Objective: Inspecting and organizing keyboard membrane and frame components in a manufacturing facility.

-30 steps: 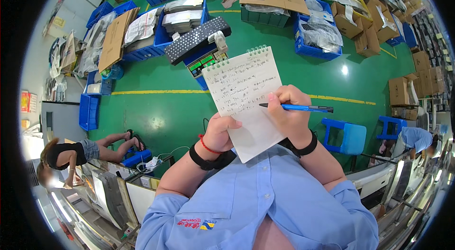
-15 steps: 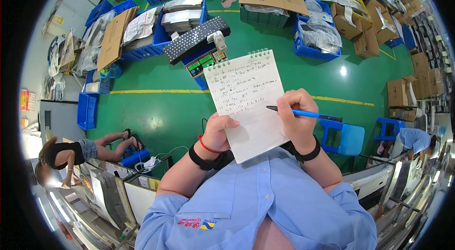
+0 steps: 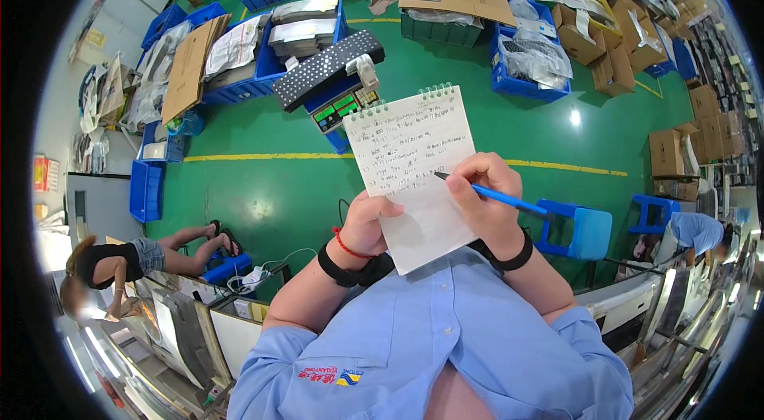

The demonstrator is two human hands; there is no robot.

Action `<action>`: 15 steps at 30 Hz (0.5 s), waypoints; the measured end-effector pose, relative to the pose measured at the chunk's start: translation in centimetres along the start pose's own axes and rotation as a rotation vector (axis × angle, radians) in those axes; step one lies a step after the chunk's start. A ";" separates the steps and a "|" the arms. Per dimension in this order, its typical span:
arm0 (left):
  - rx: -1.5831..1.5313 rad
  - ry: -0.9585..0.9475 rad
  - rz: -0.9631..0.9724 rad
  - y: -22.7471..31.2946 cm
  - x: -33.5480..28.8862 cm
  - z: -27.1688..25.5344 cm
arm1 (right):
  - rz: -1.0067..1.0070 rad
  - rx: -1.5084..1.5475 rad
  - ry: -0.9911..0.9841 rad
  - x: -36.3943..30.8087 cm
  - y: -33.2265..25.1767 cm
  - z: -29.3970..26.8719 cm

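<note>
Your left hand [image 3: 366, 224] is gripping the notebook [image 3: 426, 231] by its left edge, thumb on top. Your right hand [image 3: 489, 209] is pinching the pen [image 3: 511, 200] near its tip, over the notebook's right side. The notebook is probably handling light, its pages bending; the slim pen is likely staying stiff.

Left grip [image 3: 366, 223] is clamped, left thumb [image 3: 387, 208] laid across toward the right grip [image 3: 492, 196], other fingers hidden from view. Right grip is curled in a pinch, right thumb [image 3: 461, 191] extended toward the left grip. Grips held apart. Left forearm [image 3: 302, 293] is angled up-right into its grip; right forearm [image 3: 549, 283] is angled up-left into its own.
</note>
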State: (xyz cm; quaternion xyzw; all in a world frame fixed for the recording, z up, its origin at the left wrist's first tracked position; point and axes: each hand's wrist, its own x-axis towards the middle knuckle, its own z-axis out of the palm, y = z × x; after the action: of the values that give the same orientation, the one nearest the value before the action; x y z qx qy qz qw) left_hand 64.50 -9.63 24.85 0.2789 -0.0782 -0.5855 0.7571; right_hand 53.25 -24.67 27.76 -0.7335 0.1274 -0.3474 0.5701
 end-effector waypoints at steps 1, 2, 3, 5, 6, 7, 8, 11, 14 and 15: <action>-0.006 0.001 -0.003 0.1 0.0 -0.1 | -0.020 -0.029 -0.025 0.1 -0.6 -0.1; -0.012 0.003 -0.006 0.2 -0.1 -0.2 | -0.040 -0.058 -0.052 0.2 -0.9 -0.2; -0.013 0.004 -0.005 0.3 -0.1 -0.3 | -0.039 -0.057 -0.054 0.3 -0.9 -0.5; -0.042 0.020 0.007 0.5 -0.2 -0.3 | -0.195 -0.220 -0.166 0.5 -0.9 -1.3; -0.044 0.020 0.008 0.6 -0.2 -0.4 | -0.195 -0.220 -0.167 0.6 -1.0 -1.3; -0.066 0.002 0.016 0.7 -0.1 -0.6 | -0.216 -0.234 -0.181 0.8 -1.4 -1.3; -0.088 -0.016 0.025 0.8 -0.1 -0.7 | -0.238 -0.247 -0.196 0.9 -1.6 -1.2; -0.081 -0.007 0.036 1.2 -0.2 -1.2 | -0.324 -0.369 -0.148 1.5 -1.8 0.3; -0.106 -0.013 0.050 1.5 -0.3 -2.1 | -0.326 -0.464 -0.248 1.8 -1.3 0.9; -0.107 -0.012 0.051 1.7 -0.4 -2.3 | -0.347 -0.507 -0.248 2.0 -1.3 1.2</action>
State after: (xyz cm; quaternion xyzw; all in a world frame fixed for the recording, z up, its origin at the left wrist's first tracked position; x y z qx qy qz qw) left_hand 66.84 -8.21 23.88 0.2325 -0.0587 -0.5710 0.7852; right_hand 55.22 -24.48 29.51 -0.8994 0.0124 -0.3049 0.3129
